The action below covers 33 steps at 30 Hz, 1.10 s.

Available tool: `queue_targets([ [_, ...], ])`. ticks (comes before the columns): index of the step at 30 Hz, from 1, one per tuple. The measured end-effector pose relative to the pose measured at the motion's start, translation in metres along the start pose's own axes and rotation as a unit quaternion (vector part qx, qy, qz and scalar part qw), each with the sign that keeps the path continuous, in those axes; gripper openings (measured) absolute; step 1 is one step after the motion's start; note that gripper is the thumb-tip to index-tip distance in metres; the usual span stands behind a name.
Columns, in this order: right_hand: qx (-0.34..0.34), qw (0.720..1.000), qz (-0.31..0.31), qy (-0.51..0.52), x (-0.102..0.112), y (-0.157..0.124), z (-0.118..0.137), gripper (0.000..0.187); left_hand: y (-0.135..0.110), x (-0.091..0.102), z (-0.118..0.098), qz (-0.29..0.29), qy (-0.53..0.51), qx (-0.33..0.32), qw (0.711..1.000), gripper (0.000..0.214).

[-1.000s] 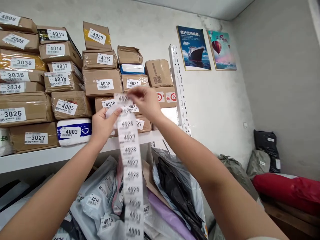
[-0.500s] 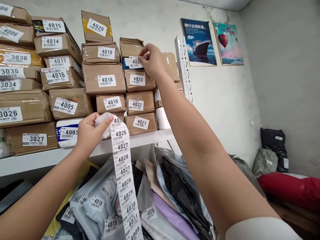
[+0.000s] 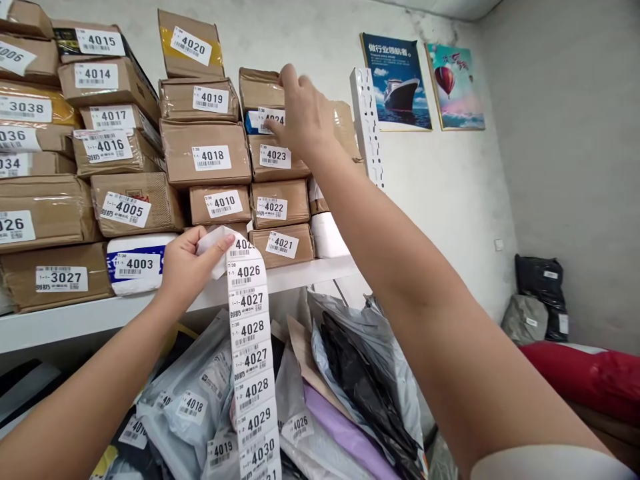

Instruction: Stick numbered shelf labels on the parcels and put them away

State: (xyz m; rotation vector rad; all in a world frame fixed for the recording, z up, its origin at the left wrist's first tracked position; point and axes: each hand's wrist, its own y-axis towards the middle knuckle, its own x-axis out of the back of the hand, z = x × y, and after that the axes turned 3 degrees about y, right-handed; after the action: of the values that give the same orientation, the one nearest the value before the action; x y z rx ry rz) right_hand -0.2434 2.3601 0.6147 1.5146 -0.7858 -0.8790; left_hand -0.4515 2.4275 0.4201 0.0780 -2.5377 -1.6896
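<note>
The right hand's (image 3: 310,117) thumb lies at the 4024 label (image 3: 277,115) on the blue box (image 3: 251,127), its fingers parted from the thumb and raised beside the top box (image 3: 259,88); whether they touch that box, I cannot tell. Just below sits box 4023 (image 3: 296,168). The left hand (image 3: 193,263) pinches the label strip (image 3: 253,363) near its upper end; the strip hangs past the shelf (image 3: 313,272), in front of bags (image 3: 165,427). Two posters (image 3: 399,110) hang on the wall (image 3: 440,193) beyond.

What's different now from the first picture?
The right hand moved up from the label strip to the blue package, which now bears label 4024. Its pinching grip has opened. The left hand still holds the strip; the stacked boxes stayed.
</note>
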Motion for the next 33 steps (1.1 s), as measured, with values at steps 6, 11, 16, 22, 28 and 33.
queue_targets([
  [6,0.087,0.991,0.079,0.056,0.0,0.003,-0.005,0.044,-0.003,-0.002,0.0,0.006,-0.003,-0.009,1.0,0.049],
  [11,0.09,0.985,0.088,0.121,-0.001,0.001,-0.021,0.047,-0.005,-0.001,-0.001,0.002,-0.007,-0.01,1.0,0.051],
  [16,0.081,0.988,0.075,0.111,0.009,-0.003,-0.03,0.042,-0.004,0.0,0.0,-0.005,-0.011,-0.019,1.0,0.051],
  [22,0.078,0.995,0.057,0.031,0.016,-0.017,-0.03,0.029,0.005,-0.006,-0.006,-0.001,-0.059,-0.046,0.997,0.049],
  [28,-0.016,0.95,0.198,0.241,0.019,-0.103,0.014,0.038,0.002,-0.016,-0.025,-0.079,-0.12,-0.131,0.981,0.05],
  [33,-0.223,0.813,0.309,0.439,0.024,-0.169,0.031,0.036,-0.005,-0.025,-0.032,-0.098,-0.129,-0.142,0.977,0.05],
])
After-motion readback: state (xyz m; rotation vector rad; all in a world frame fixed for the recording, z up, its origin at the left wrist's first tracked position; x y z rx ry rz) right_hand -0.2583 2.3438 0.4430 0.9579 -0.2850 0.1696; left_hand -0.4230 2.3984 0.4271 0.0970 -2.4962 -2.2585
